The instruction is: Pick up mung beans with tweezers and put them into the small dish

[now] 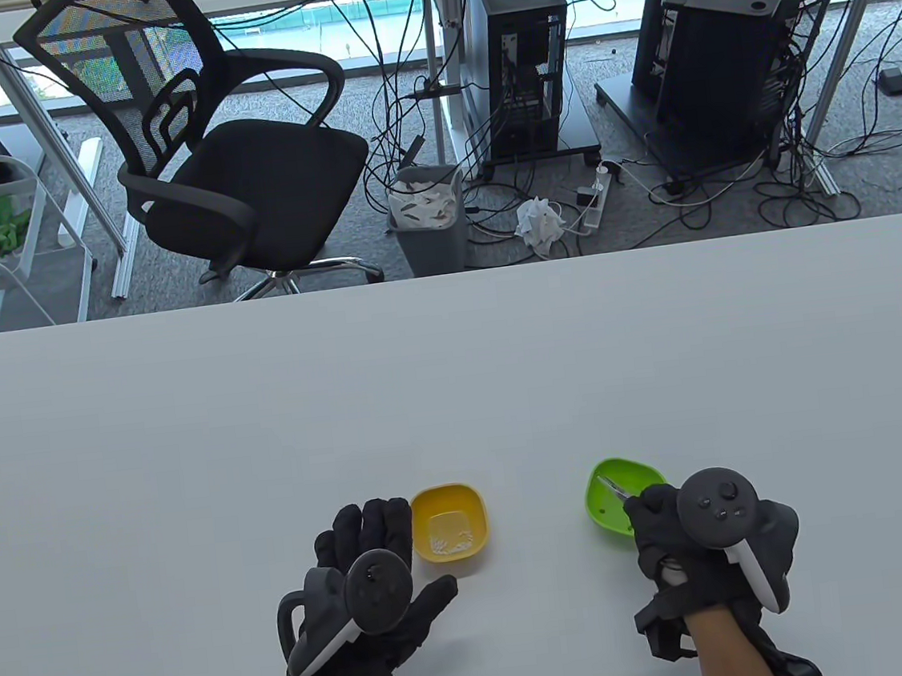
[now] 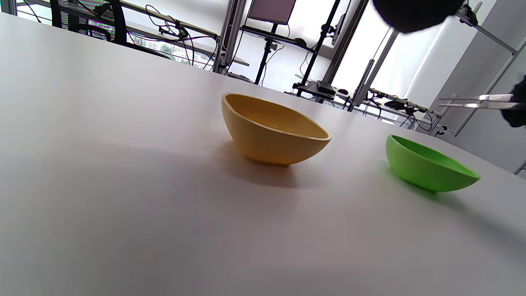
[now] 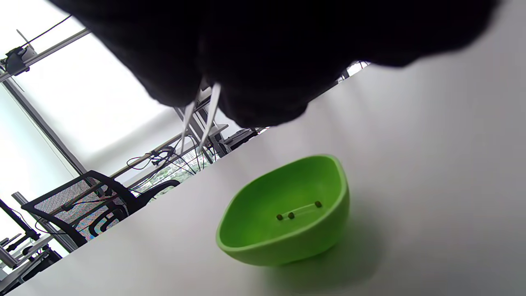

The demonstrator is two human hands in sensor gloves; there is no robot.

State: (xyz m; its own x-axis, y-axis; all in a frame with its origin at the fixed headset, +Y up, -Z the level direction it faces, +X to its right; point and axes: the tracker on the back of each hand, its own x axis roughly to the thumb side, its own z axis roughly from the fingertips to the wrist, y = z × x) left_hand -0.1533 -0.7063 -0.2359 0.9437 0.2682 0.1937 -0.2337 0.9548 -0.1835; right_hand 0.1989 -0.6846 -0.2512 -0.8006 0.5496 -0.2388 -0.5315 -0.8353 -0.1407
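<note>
A yellow dish (image 1: pixel 449 530) (image 2: pixel 271 131) stands near the table's front edge, with a pale speckled patch inside that I cannot make out. A green dish (image 1: pixel 611 500) (image 2: pixel 427 164) (image 3: pixel 287 213) stands to its right and holds three dark mung beans (image 3: pixel 291 215). My right hand (image 1: pixel 648 512) pinches metal tweezers (image 1: pixel 613 487) (image 2: pixel 476 101) (image 3: pixel 197 119) just above the green dish. The tweezer arms stand slightly apart, and I see no bean between them. My left hand (image 1: pixel 371 536) lies flat and empty on the table, fingers spread, right beside the yellow dish's left side.
The white table (image 1: pixel 456 386) stretches wide behind both dishes. Beyond its far edge are an office chair (image 1: pixel 230 152), a waste bin (image 1: pixel 428 219) and computer towers with cables on the floor.
</note>
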